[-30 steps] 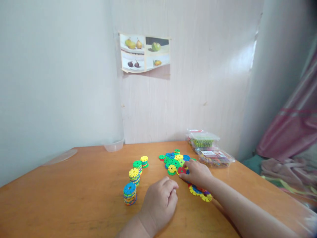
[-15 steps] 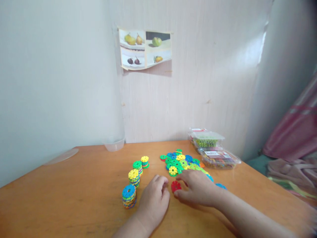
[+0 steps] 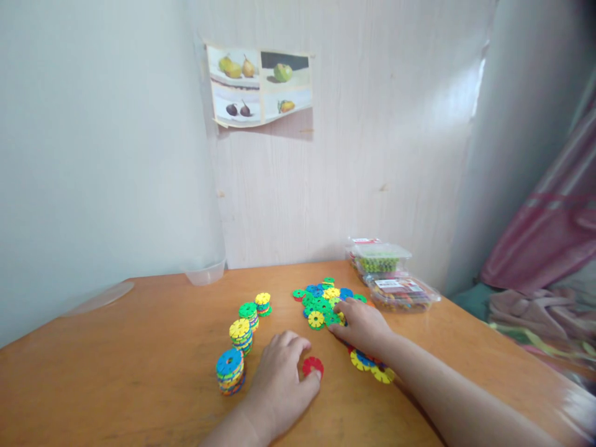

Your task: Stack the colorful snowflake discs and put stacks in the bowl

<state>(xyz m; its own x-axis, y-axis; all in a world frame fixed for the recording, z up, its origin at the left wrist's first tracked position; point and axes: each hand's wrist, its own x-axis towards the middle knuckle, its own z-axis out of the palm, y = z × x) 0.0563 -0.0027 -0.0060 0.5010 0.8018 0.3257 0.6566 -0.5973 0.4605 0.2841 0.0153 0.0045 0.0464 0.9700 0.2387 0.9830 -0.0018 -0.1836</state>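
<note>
A red notched plastic disc (image 3: 311, 365) lies flat between the parted thumb and index finger of my left hand (image 3: 282, 382). The thumb overlaps its near edge; I see no firm pinch. To the left, several stacks of discs run in a slanting row: a blue-topped stack (image 3: 230, 372) nearest, then a yellow-topped stack (image 3: 241, 335), a green-topped stack (image 3: 248, 314) and a small yellow-topped stack (image 3: 263, 303). My right hand (image 3: 365, 324) reaches over the loose disc pile (image 3: 321, 304), thumb and fingers apart around green discs. It covers part of the pile.
Clear plastic boxes with food (image 3: 401, 293) stand at the back right, one holding something green (image 3: 379, 261). A translucent bowl (image 3: 205, 273) and a clear lid (image 3: 100, 299) are at the back left. Yellow discs (image 3: 382, 374) lie under my right forearm.
My right hand has left the red disc and moved away over the pile. The red disc is now by my left hand, whose fingers have spread. The view has shifted slightly.
</note>
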